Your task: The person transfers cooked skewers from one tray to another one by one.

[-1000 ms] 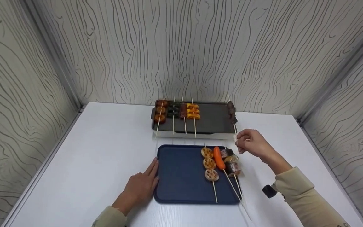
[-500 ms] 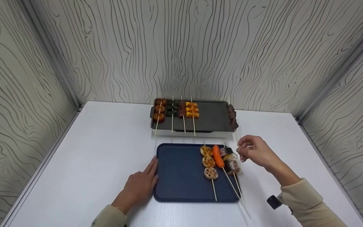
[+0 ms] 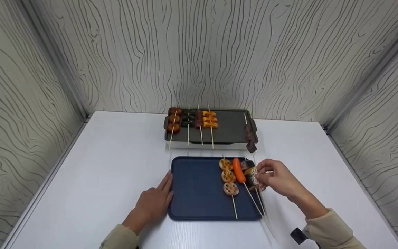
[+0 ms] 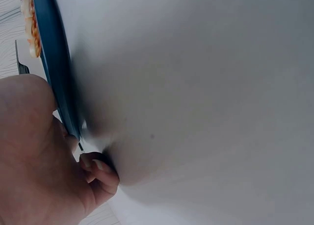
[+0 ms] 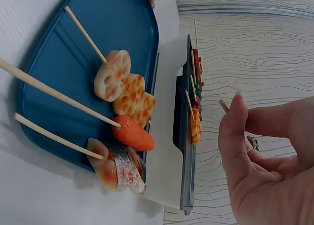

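My right hand [image 3: 277, 178] pinches the lower end of a dark brown meat skewer [image 3: 249, 138], whose chunks overhang the front right corner of the black grill plate [image 3: 231, 126]. In the right wrist view, the tip of that stick [image 5: 223, 105] pokes out between thumb and forefinger. My left hand [image 3: 154, 204] lies against the left edge of a blue tray [image 3: 199, 193], fingers extended along the rim. On the tray's right side lie a lotus root skewer [image 3: 228, 176], an orange-red sausage skewer [image 3: 239, 170] and a fish skewer [image 5: 117, 168], partly behind my right hand.
Several skewers lie side by side on the grill's left: round brown slices [image 3: 174, 119], dark green pieces [image 3: 188, 119], reddish meat [image 3: 199, 119] and yellow pieces [image 3: 210, 119]. Patterned panels [image 3: 192, 52] enclose the white table [image 3: 116, 148] at the back and sides.
My right hand has drawn the meat skewer toward me and slightly left, from the grill's right edge to its front corner. My left hand has stayed at the tray.
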Available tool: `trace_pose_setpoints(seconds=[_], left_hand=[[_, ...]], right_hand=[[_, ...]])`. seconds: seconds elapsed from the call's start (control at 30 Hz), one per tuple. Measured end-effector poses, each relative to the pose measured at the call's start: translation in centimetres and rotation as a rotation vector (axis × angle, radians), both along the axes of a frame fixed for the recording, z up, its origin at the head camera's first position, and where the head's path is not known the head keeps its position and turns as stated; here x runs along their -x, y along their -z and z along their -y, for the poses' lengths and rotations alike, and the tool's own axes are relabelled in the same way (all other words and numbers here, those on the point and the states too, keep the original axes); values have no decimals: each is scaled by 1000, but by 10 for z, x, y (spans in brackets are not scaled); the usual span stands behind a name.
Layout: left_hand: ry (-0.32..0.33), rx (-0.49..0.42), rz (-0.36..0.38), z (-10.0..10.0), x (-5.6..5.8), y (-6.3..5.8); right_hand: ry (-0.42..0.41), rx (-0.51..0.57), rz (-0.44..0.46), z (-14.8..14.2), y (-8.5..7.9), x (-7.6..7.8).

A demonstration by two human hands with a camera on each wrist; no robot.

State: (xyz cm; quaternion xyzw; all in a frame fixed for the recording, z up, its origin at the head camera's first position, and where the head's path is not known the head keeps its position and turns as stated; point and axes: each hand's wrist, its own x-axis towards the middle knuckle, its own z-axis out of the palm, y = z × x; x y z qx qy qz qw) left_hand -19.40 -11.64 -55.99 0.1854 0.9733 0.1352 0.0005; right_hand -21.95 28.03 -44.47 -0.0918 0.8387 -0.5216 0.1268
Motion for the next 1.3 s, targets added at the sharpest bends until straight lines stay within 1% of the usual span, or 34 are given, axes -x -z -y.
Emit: trace_pose_setpoints(seconds=[0.2, 0.57, 0.7, 0.87, 1.13, 1.3], left_hand=[[-7, 3, 1, 0, 1, 2], [-5, 9, 28, 0, -2, -5], [-7, 8, 29, -1, -1, -3], [-11, 11, 36, -1, -1, 1], [-11, 17, 28, -1, 0, 0], [-14, 10, 32, -1, 0, -2]], right_hand=[[-24, 36, 40, 6, 9, -10], [-85, 49, 87, 19, 29, -22], [-101, 53, 116, 26, 38, -26], [-123, 91, 163, 37, 52, -33], [-150, 87, 236, 54, 70, -42], [-158, 84, 230, 62, 76, -45]])
